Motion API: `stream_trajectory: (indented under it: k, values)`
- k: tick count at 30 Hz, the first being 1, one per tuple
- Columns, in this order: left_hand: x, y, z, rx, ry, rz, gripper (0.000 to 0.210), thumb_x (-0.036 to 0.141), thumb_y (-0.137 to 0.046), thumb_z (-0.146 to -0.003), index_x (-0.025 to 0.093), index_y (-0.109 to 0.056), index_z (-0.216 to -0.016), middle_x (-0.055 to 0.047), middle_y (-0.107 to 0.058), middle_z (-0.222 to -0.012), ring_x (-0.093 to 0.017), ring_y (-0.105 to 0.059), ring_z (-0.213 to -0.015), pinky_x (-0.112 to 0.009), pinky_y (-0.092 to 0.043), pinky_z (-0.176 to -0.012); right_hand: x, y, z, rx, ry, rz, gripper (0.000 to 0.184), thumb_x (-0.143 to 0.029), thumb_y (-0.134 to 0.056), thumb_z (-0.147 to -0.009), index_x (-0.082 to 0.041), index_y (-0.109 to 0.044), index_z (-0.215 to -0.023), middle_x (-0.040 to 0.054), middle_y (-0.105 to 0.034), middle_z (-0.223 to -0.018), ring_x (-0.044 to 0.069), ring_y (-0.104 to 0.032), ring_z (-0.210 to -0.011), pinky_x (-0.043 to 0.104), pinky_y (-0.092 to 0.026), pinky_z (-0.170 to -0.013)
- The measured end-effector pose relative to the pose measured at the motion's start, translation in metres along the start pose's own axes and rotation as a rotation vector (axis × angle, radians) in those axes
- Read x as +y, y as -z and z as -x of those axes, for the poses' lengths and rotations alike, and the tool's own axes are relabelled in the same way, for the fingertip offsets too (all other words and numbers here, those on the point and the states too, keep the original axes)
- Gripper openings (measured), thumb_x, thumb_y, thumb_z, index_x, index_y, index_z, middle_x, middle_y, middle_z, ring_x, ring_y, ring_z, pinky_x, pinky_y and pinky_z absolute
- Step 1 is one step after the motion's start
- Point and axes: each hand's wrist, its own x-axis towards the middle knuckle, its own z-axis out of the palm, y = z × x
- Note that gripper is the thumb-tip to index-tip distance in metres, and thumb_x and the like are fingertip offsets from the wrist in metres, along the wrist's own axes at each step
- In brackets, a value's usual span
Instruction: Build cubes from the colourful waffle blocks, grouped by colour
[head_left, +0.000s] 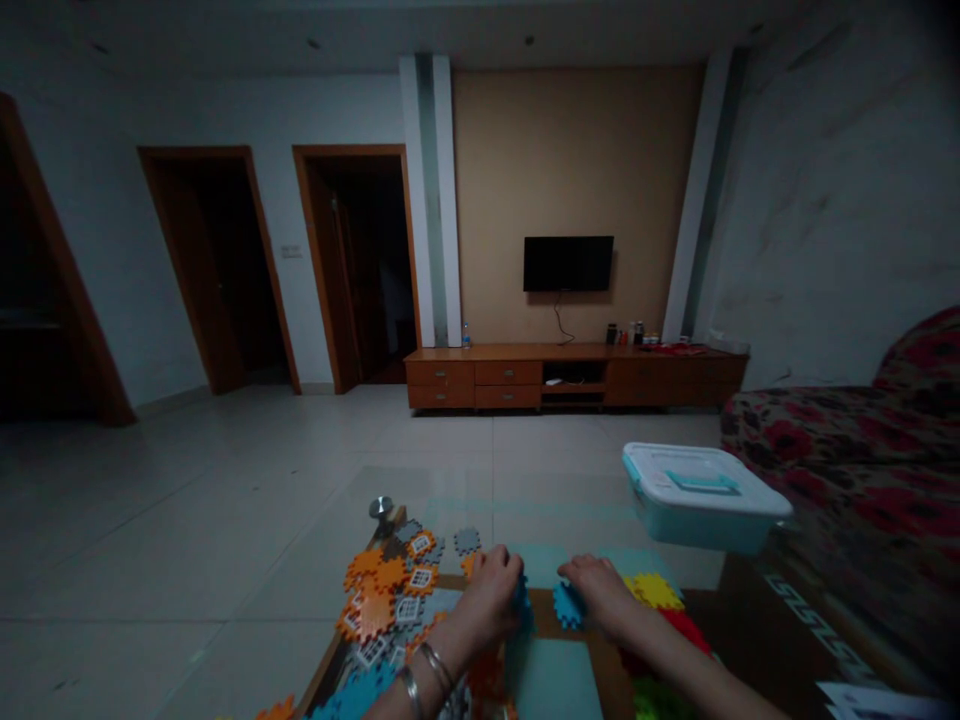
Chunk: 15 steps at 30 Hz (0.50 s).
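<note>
My left hand (496,590), with two silver bangles on its wrist, is closed around a blue toothed-edge plastic tile (523,606); the hand partly covers it, and whether there is more than one tile I cannot tell. Apart from it, to the right, my right hand (600,592) pinches another blue interlocking tile (568,606) by its upper edge. Orange tiles (375,605) and grey tiles (466,540), some with white window frames, lie left of my left hand. Beyond my right wrist are yellow tiles (655,590) and red tiles (686,630).
The glass table (555,675) carries more blue tiles (360,692) at the front left and green tiles (654,700) near my right forearm. A lidded teal storage box (705,525) stands at the right. A floral sofa (832,430) is beyond it; a low cabinet (510,390) stands against the far wall.
</note>
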Motion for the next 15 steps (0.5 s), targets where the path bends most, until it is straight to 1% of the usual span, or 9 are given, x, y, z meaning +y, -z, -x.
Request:
stream_trajectory:
  k: [3, 5, 7, 11, 15]
  values:
    - [0.01, -0.009, -0.004, -0.036, -0.022, 0.004, 0.051, 0.017, -0.06, -0.066, 0.022, -0.051, -0.116, -0.009, -0.053, -0.126, -0.027, -0.049, -0.115, -0.037, -0.038, -0.1, -0.001, -0.006, -0.001, -0.005, 0.0, 0.004, 0.055, -0.008, -0.069, -0.065, -0.023, -0.065, -0.117, 0.0123, -0.066, -0.124, 0.032, -0.057, -0.118, 0.037, -0.038, -0.096]
    - [0.01, -0.015, -0.005, -0.062, -0.026, 0.007, 0.055, 0.015, -0.06, -0.064, 0.021, -0.05, -0.118, -0.009, -0.053, -0.127, -0.028, -0.049, -0.117, -0.039, -0.037, -0.102, -0.002, -0.009, -0.003, -0.011, 0.003, 0.004, 0.062, -0.011, -0.077, -0.059, -0.024, -0.064, -0.119, 0.0111, -0.065, -0.125, 0.032, -0.056, -0.118, 0.037, -0.038, -0.096]
    - [0.007, -0.019, -0.005, -0.086, -0.029, 0.014, 0.057, 0.014, -0.059, -0.064, 0.021, -0.05, -0.12, -0.009, -0.054, -0.128, -0.027, -0.048, -0.119, -0.039, -0.035, -0.104, -0.003, -0.011, -0.003, -0.016, 0.006, 0.007, 0.064, -0.013, -0.08, -0.057, -0.025, -0.064, -0.118, 0.011, -0.065, -0.124, 0.032, -0.056, -0.117, 0.038, -0.038, -0.096]
    - [0.002, -0.025, -0.004, -0.116, -0.036, 0.041, 0.058, 0.019, -0.061, -0.066, 0.023, -0.049, -0.123, -0.007, -0.054, -0.13, -0.025, -0.048, -0.121, -0.039, -0.033, -0.107, -0.003, -0.013, -0.001, -0.013, 0.012, 0.01, 0.058, -0.012, -0.076, -0.062, -0.023, -0.065, -0.118, 0.0129, -0.065, -0.123, 0.033, -0.057, -0.116, 0.039, -0.039, -0.094]
    - [0.001, -0.027, -0.002, -0.135, -0.02, 0.051, 0.059, 0.023, -0.062, -0.067, 0.025, -0.049, -0.125, -0.006, -0.054, -0.131, -0.026, -0.046, -0.124, -0.041, -0.032, -0.107, 0.0, -0.012, -0.002, -0.022, 0.031, 0.01, 0.059, -0.011, -0.075, -0.062, -0.022, -0.064, -0.119, 0.0137, -0.066, -0.122, 0.034, -0.058, -0.116, 0.04, -0.04, -0.095]
